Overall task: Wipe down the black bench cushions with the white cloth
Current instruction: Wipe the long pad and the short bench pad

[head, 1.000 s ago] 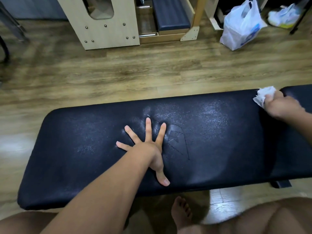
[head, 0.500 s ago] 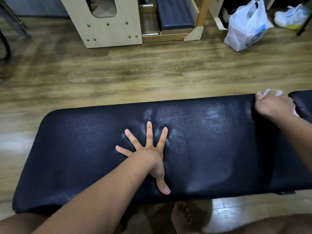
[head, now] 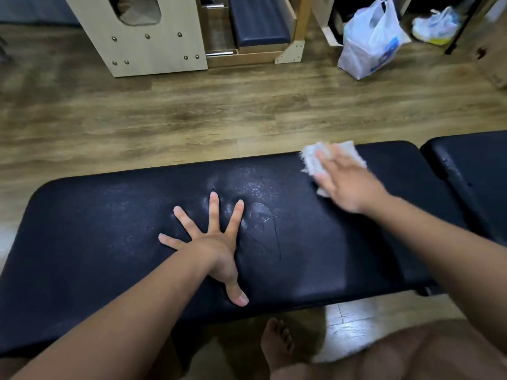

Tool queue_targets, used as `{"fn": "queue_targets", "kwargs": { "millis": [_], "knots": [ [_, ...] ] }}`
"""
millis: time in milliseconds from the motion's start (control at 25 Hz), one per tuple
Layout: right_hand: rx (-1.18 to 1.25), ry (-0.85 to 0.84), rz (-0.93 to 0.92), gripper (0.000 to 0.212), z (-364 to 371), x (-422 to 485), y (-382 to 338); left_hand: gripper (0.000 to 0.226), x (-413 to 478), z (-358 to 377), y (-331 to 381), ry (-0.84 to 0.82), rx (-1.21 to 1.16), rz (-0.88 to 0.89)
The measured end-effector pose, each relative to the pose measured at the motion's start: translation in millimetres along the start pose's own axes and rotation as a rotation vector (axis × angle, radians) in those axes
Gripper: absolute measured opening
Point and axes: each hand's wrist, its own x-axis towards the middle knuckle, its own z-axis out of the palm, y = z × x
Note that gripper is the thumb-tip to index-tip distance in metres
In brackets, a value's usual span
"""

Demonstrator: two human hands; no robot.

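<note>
A long black bench cushion (head: 96, 229) stretches across the view, with a second black cushion (head: 472, 165) beside it at the right. My left hand (head: 214, 242) lies flat on the middle of the long cushion, fingers spread, holding nothing. My right hand (head: 345, 182) presses the white cloth (head: 315, 157) flat onto the cushion near its far right edge; the hand is blurred and covers most of the cloth.
Wooden floor lies beyond the bench. A pale wooden frame (head: 153, 45) with a dark pad (head: 258, 23) stands at the back. A white plastic bag (head: 370, 42) and another bag (head: 436, 23) sit at the back right. My bare foot (head: 277, 346) rests under the bench.
My right hand has slid left along the far edge with the cloth, which is now spread flat under open fingers. The left hand has stayed put.
</note>
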Motion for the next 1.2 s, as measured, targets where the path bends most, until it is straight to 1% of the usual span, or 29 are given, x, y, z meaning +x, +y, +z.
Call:
{"fn": "queue_targets", "kwargs": {
  "millis": [80, 120, 160, 200, 240, 280, 360, 440, 480, 560, 640, 720, 800, 840, 920, 1080, 1120, 1200],
  "knots": [
    [-0.073, 0.02, 0.212, 0.078, -3, 3, 74, 0.166, 2, 0, 1, -0.005, -0.008, -0.002],
    [-0.085, 0.024, 0.292, 0.074, -8, 4, 103, 0.166, 4, 0, 1, -0.007, -0.006, -0.003],
    [-0.042, 0.015, 0.386, 0.066, -12, 7, 122, 0.166, 5, 0, 1, -0.012, -0.004, -0.003],
    [0.012, 0.01, 0.486, 0.061, -16, 12, 129, 0.166, 6, 0, 1, -0.015, -0.001, -0.002],
    [0.046, 0.013, 0.569, 0.062, -20, 20, 125, 0.166, 7, -1, 1, -0.017, 0.002, 0.0],
    [0.039, 0.027, 0.578, 0.065, -22, 29, 106, 0.167, 9, -1, 1, -0.019, 0.004, 0.001],
    [-0.03, 0.07, 0.403, 0.065, -16, 47, 50, 0.167, 10, 0, 0, -0.022, 0.001, 0.006],
    [-0.033, 0.1, 0.233, 0.055, -13, 61, -18, 0.167, 11, 0, 0, -0.028, 0.002, 0.003],
    [-0.032, 0.108, 0.178, 0.053, -11, 67, -47, 0.167, 11, 0, 0, -0.028, 0.0, 0.002],
    [-0.042, 0.083, 0.125, 0.051, -7, 76, -102, 0.166, 10, -2, -2, -0.031, -0.004, 0.006],
    [-0.049, 0.1, 0.002, 0.051, 7, 75, -145, 0.166, 8, -2, -2, -0.042, -0.01, 0.01],
    [-0.028, 0.122, -0.171, 0.06, 14, 63, -162, 0.165, 5, -1, -1, -0.042, -0.013, 0.01],
    [0.007, 0.077, -0.269, 0.066, 11, 46, -137, 0.165, 2, 1, -2, -0.025, -0.011, 0.004],
    [0.01, 0.078, -0.275, 0.067, 10, 37, -113, 0.166, 2, 2, -2, -0.013, -0.012, 0.006],
    [-0.034, 0.107, -0.191, 0.068, 6, 18, -58, 0.166, 3, 2, -3, 0.0, -0.011, 0.016],
    [-0.045, 0.085, 0.198, 0.073, -7, -5, 86, 0.166, 5, 1, -1, -0.007, -0.009, -0.005],
    [-0.005, 0.091, 0.311, 0.068, -14, -6, 111, 0.166, 6, 1, -1, -0.014, -0.002, -0.005],
    [0.071, 0.057, 0.532, 0.05, -24, 1, 134, 0.167, 7, -1, -1, -0.024, -0.005, -0.003]
  ]
}}
